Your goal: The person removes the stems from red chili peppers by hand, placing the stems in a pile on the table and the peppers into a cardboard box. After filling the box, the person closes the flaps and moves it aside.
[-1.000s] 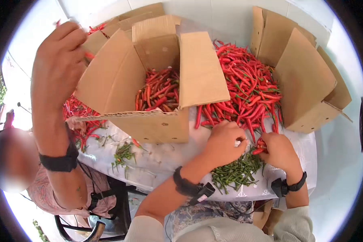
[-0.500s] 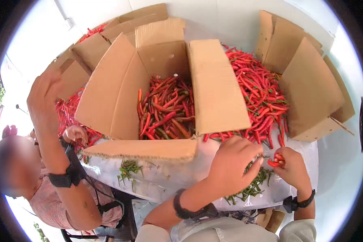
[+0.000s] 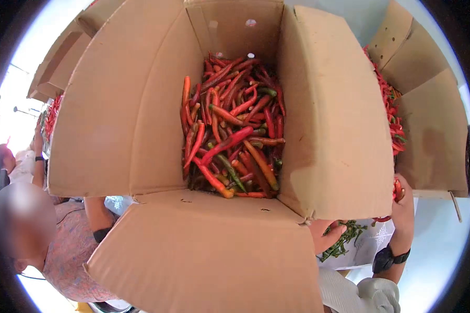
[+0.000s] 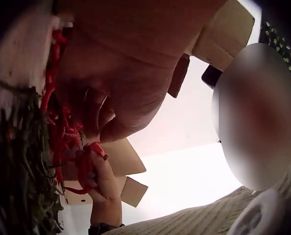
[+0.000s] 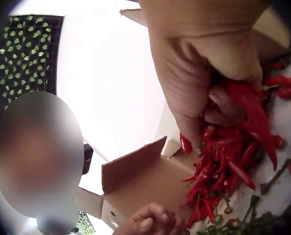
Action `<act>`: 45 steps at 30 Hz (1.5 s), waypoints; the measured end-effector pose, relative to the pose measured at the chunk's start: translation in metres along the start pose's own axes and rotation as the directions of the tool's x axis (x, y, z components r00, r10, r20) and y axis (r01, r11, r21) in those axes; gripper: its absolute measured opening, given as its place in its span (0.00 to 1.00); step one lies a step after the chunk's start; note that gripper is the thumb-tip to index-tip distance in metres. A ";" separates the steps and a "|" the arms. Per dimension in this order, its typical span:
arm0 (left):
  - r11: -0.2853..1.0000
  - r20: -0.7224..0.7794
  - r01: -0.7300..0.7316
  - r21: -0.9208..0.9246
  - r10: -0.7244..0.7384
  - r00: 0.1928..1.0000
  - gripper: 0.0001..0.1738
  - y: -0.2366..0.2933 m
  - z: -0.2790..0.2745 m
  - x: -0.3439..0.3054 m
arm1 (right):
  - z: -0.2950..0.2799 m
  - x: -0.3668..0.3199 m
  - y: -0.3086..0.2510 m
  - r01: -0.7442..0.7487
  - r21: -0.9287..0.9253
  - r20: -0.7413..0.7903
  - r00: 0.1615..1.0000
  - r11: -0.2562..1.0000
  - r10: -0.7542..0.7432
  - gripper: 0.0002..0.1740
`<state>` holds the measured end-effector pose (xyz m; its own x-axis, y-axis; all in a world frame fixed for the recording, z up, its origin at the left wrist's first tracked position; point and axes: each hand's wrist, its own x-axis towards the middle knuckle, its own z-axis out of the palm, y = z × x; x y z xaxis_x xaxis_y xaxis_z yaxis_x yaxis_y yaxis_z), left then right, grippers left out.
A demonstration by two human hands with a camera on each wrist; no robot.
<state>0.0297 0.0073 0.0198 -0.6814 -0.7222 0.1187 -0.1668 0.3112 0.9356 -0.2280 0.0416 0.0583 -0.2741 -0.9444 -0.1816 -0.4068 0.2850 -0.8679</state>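
Observation:
In the head view my right hand [image 3: 403, 208] grips several red chilies [image 3: 398, 190], beyond the box's side flap. The right wrist view shows the chilies [image 5: 257, 117] poking out past the curled fingers. My left hand [image 3: 326, 237] is mostly hidden behind the box's flaps, with its thumb near a pile of green chili stems [image 3: 344, 239]. In the left wrist view that hand [image 4: 130, 63] has bent fingers close to the right hand's chilies; I cannot tell whether it pinches anything. Loose red chilies [image 5: 228, 161] lie in a heap below the right hand.
A large open cardboard box [image 3: 203, 250] fills the middle, holding red, brown and greenish chilies [image 3: 235, 130]. Another box [image 3: 433, 135] stands at right beside a red chili heap [image 3: 391, 115]. At left sits another person [image 3: 75, 250], with more boxes [image 3: 62, 62] behind.
The head view has swung left and closer over the middle box, whose flaps now cover most of my left hand. My right hand still holds red chilies. The other person's raised arm has come down.

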 end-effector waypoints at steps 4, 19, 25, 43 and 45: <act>0.997 0.052 0.008 -0.075 -0.004 0.999 0.18 -0.015 0.005 0.003 | 0.001 0.006 -0.001 -0.060 0.038 -0.022 0.998 0.997 0.061 0.15; 0.995 0.010 -0.022 -0.097 0.023 1.000 0.05 -0.011 -0.004 0.017 | -0.026 -0.030 -0.029 -0.003 0.751 -0.076 0.993 0.660 0.091 0.16; 0.988 -0.008 0.035 -0.148 -0.036 0.999 0.05 -0.024 -0.002 0.016 | -0.045 -0.054 -0.025 0.011 0.839 0.082 0.986 0.544 -0.146 0.19; 0.997 -0.049 -0.031 -0.070 0.027 0.998 0.05 -0.019 -0.004 0.017 | -0.235 0.020 -0.093 0.219 -0.245 -0.360 0.884 0.945 -0.298 0.20; 0.995 -0.066 -0.031 -0.095 0.025 0.997 0.05 -0.022 -0.003 0.016 | -0.227 0.033 -0.078 0.181 -0.667 -0.270 0.845 0.723 -0.461 0.23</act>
<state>0.0242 -0.0125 0.0023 -0.6365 -0.7536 0.1640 -0.0769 0.2736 0.9588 -0.4026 0.0256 0.2253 -0.2796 -0.8851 0.3719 -0.9249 0.1444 -0.3517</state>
